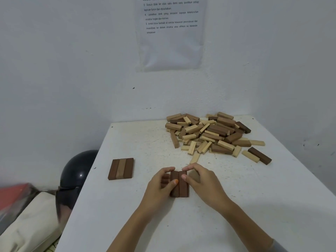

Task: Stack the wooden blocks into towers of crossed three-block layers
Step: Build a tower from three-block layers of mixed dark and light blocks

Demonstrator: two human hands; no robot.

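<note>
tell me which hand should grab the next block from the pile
Right, probably. The right hand lies nearer the loose block pile, which sits beyond it to the right; the left hand would need to cross the dark block layer both hands grip.

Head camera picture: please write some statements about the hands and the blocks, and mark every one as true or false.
1. The left hand and the right hand both grip the dark blocks, which lie side by side on the table. True.
2. The three-block layer at the left is all pale wood. False: one lighter block lies between two dark ones.
3. The loose pile lies on the far right part of the table. True.
4. A crossed second layer already lies on the three-block layer. False: nothing lies on it.
5. The dark helmet stands on the table. False: it is beside the table's left edge, lower down.
</note>
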